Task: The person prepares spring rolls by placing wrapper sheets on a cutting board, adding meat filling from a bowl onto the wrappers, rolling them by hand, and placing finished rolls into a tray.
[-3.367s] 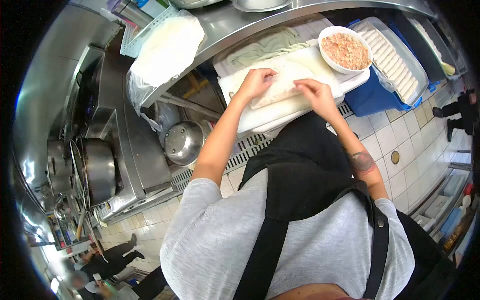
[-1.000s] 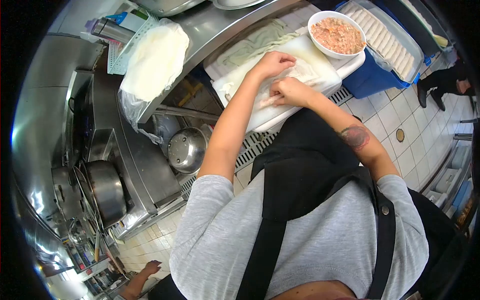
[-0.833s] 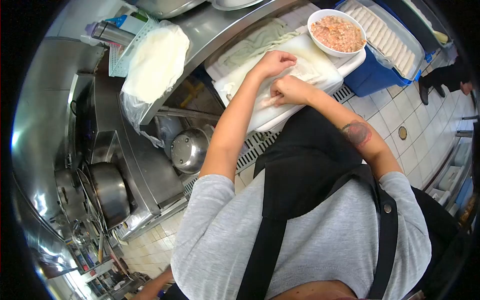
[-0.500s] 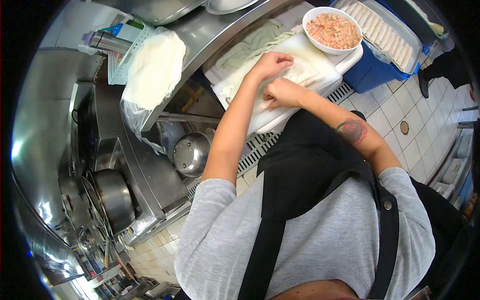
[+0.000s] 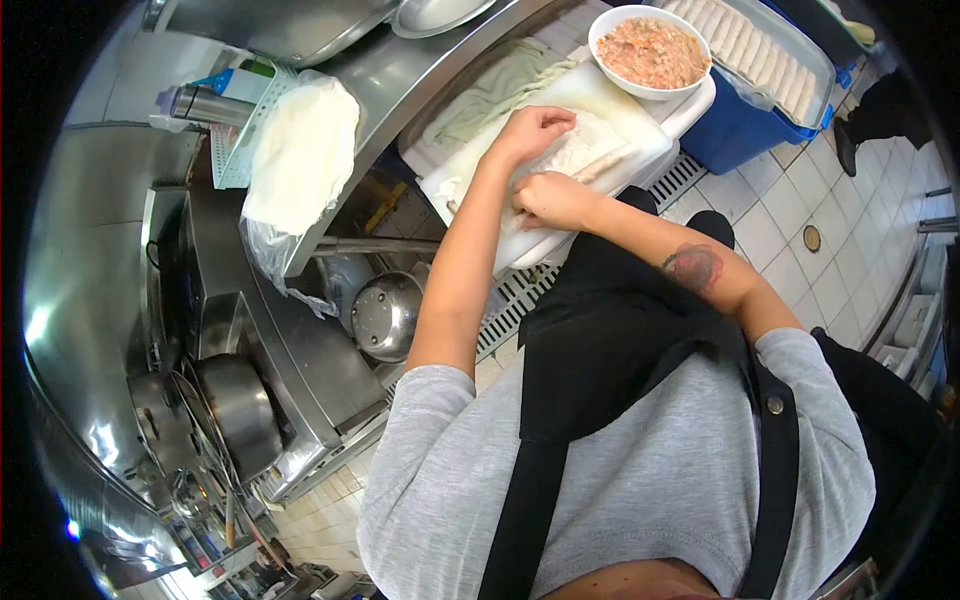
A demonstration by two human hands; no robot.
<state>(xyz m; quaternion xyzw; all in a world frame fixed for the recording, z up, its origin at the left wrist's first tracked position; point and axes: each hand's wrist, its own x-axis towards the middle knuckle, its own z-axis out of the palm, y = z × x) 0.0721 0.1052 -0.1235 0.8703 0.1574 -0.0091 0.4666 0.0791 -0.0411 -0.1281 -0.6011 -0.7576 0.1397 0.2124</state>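
Note:
A thin pale wrapper sheet [image 5: 583,140] lies on the white cutting board [image 5: 513,250], with a raised strip along its right side. Over the sheet's upper left part is my left hand [image 5: 535,133], fingers bent and pressed together; what they hold, if anything, is too small to make out. My right hand [image 5: 552,200] is closed at the near edge of the wrapper, fingertips curled down against it. Beyond the board stands a white bowl [image 5: 640,90] of pinkish minced filling [image 5: 655,52]. To the left, a stack of round pale wrappers [image 5: 303,150] rests on plastic.
A blue bin [image 5: 735,135] at the upper right carries a tray of pale rolls [image 5: 745,55]. A green cloth [image 5: 492,95] lies behind the board. Steel pots [image 5: 240,415] stand at left. Another person's dark shoe [image 5: 845,148] is on the tiled floor.
The view has shifted slightly. My right hand has moved a little left and toward me along the wrapper's edge; my left hand stays bent over the sheet.

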